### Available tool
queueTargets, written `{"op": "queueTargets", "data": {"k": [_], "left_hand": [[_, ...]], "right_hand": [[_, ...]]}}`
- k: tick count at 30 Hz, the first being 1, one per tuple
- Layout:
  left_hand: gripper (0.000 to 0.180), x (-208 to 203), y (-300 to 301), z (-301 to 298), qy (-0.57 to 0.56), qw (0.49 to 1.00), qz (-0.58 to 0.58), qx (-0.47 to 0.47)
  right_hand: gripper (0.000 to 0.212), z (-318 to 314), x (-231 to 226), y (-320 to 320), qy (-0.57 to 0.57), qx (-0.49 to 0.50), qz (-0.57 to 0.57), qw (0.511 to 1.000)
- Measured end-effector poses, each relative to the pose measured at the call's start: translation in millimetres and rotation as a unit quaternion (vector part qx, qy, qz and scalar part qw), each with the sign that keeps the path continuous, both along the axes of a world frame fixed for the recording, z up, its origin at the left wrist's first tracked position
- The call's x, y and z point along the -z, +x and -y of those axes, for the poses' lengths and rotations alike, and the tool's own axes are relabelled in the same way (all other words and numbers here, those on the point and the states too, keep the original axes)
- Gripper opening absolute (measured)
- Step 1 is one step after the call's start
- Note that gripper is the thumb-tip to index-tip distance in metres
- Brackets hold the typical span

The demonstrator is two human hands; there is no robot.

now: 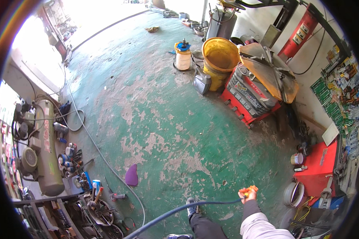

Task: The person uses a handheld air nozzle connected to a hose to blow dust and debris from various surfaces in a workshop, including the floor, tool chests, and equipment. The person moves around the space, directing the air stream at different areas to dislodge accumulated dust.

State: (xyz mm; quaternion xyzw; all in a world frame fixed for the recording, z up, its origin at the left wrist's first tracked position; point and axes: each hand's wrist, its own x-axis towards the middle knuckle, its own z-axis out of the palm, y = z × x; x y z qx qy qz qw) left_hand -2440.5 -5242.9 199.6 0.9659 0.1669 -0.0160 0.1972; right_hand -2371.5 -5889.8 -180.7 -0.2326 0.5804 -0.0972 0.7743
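My right hand reaches in from the lower right, its fingers closed round an orange hose-end piece. Its exact kind is too small to make out. From that hand a thick dark blue hose runs left across my leg and out at the lower edge. My left hand is outside the picture. Beneath, one of my shoes stands on the worn green floor. Nearest to the right hand are a round metal ring-shaped part and a red cabinet.
A thin grey hose snakes over the floor past a purple piece. An air compressor stands left, above a rack of tools. Far right are a yellow bucket, a pump sprayer and a red-and-grey machine.
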Motion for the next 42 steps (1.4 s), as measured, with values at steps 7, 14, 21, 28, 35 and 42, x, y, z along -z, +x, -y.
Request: {"op": "queueTargets", "data": {"k": [7, 14, 21, 28, 35, 42], "left_hand": [[0.023, -45, 131, 45, -0.191, 0.980, 0.001, -0.051], [0.024, -72, 231, 17, -0.174, 0.980, 0.091, -0.039], [0.027, -97, 373, -68, -0.198, 0.967, 0.144, -0.065], [0.032, -141, 559, -100, -0.230, 0.944, 0.237, -0.021], [0.048, -206, 732, -63, -0.187, 0.921, 0.320, 0.120], [0.044, -182, 887, -47, -0.132, 0.950, 0.261, 0.114]], "right_hand": [[0.048, 18, -39, 20, -0.005, -0.061, -0.056, 0.997], [0.049, -57, -59, 150, 0.037, -0.219, -0.024, 0.975], [0.049, -151, -95, 328, 0.031, -0.248, -0.040, 0.967], [0.050, -228, -108, 480, 0.047, -0.247, -0.018, 0.968], [0.050, -255, -98, 585, 0.101, -0.186, 0.010, 0.977], [0.032, -228, -79, 710, 0.110, -0.179, 0.025, 0.977]]}}
